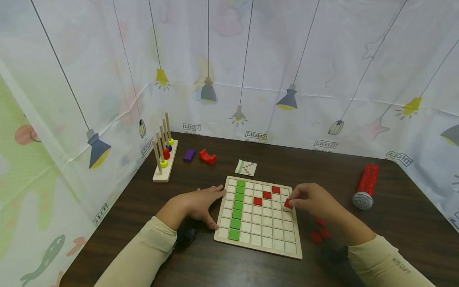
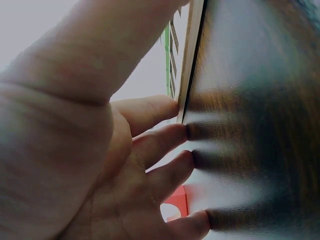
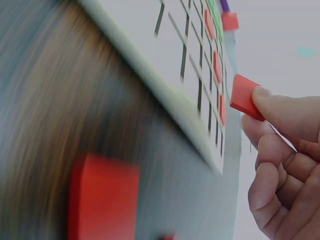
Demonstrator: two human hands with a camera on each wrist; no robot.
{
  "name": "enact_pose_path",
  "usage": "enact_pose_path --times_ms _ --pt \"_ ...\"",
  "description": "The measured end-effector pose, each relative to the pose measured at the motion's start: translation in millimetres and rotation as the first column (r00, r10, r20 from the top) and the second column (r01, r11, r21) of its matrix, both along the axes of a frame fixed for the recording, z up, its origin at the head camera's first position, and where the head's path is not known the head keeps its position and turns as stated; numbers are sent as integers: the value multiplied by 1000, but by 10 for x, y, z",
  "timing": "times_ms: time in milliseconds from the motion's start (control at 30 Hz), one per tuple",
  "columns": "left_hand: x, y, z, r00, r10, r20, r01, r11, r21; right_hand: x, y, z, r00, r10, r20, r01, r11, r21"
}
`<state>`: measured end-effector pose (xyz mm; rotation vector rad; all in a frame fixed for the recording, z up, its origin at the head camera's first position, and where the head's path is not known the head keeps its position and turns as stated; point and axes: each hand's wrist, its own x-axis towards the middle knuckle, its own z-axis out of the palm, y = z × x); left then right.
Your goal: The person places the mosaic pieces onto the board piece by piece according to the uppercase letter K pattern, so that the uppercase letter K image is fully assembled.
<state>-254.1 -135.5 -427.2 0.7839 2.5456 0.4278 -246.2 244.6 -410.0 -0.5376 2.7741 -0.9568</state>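
A light wooden grid board [image 1: 259, 248] lies on the dark table, with a column of green square tiles [image 1: 236, 213] near its left side. Three red tiles [image 1: 267, 195] sit in a diagonal in its upper cells. Between thumb and fingertips my right hand [image 1: 315, 201] pinches another red square tile [image 3: 245, 97], held over the board's right edge. My left hand [image 1: 198, 204] has its fingers spread, thumb and index touching the board's left edge; the other fingertips rest on the table in the left wrist view.
Loose red tiles [image 1: 316, 236] lie right of the board, near my right forearm. A red microphone [image 1: 366, 185] is farther right. Behind the board are a pattern card [image 1: 246, 168], a red arched block [image 1: 207, 157] and a purple block [image 1: 189, 155]. A peg stand [image 1: 162, 175] stands back left.
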Motion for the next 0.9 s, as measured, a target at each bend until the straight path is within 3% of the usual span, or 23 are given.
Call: enact_pose_path --times_ms 233,433,900 --pt "8 -22 -10 1000 1 5 -1 1000 3 -100 -565 -33 994 105 4 -105 994 -21" --pt "2 -5 -22 1000 -5 4 5 1000 6 -133 -938 -102 989 147 1 -147 989 -8" --pt "-26 -10 -30 1000 1 -19 -1 1000 -14 -124 -1141 -169 989 147 -5 -147 988 42"
